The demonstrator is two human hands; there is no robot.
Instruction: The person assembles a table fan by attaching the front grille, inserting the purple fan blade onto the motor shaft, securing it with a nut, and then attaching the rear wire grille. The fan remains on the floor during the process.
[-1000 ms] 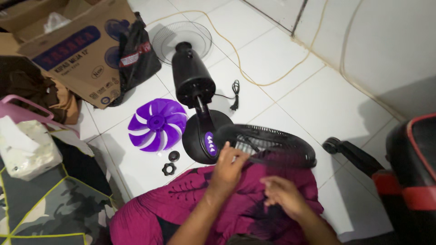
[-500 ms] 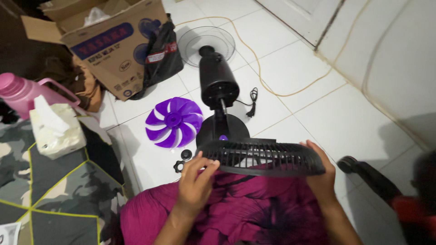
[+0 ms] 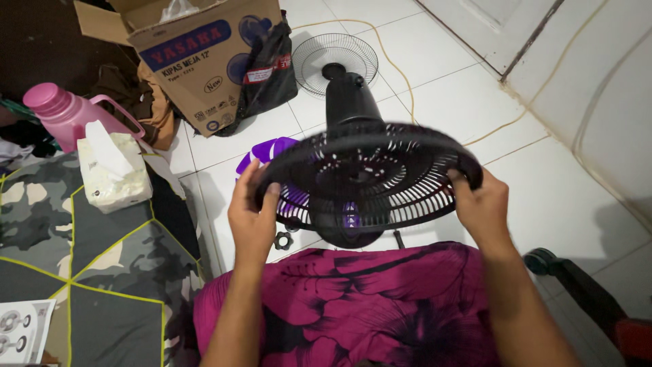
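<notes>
I hold a black plastic fan guard (image 3: 370,173), round and slatted, tilted up over my lap. My left hand (image 3: 252,214) grips its left rim and my right hand (image 3: 483,204) grips its right rim. Behind the guard the black fan body (image 3: 352,98) lies on the white tiled floor, with its round base partly seen through the slats. The purple fan blade (image 3: 266,153) peeks out at the guard's left edge. A small black lobed nut (image 3: 283,240) sits on the floor by my left wrist.
A wire grille (image 3: 337,58) lies beyond the fan body. A cardboard box (image 3: 197,58) and black bag (image 3: 268,64) stand at the back. A pink jug (image 3: 64,115), a tissue pack (image 3: 112,170) and camouflage cloth (image 3: 68,258) are left. A yellow cord (image 3: 397,64) crosses the floor. A chair caster (image 3: 540,261) is right.
Both hands have lifted the black guard from lap height and tipped it upward, so its open face now shows. The view has shifted, bringing the jug and tissue pack further in.
</notes>
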